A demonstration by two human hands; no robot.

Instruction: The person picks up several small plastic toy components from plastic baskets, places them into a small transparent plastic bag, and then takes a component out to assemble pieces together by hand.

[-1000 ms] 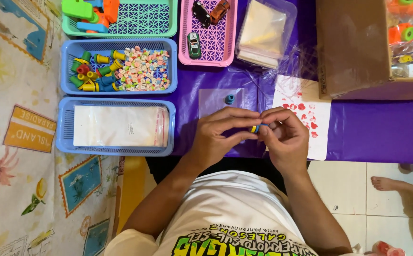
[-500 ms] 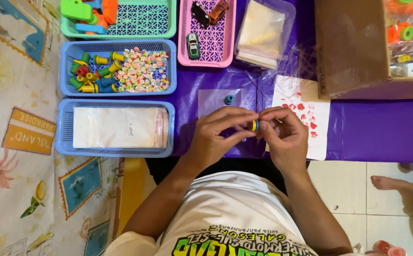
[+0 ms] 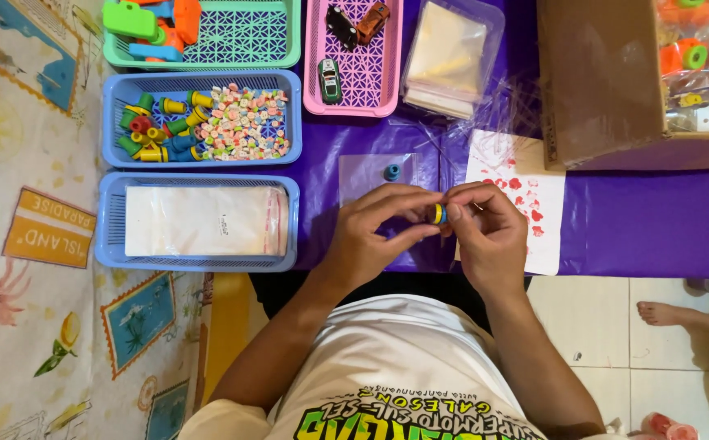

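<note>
My left hand and my right hand meet over the purple table cover, fingertips pinched together on a small yellow and blue toy piece. Both hands grip it from opposite sides. Just beyond the hands a small blue piece lies on a clear plastic bag. To the right of my right hand lies a white sheet with red spots.
A blue basket of small coloured pieces, a blue basket holding clear bags, a green basket of toys, a pink basket with toy cars, a stack of clear bags, a cardboard box. Another person's bare foot at right.
Both hands stay together on the small piece; my fingers have shifted slightly around it, turning it. Nothing else has moved.
</note>
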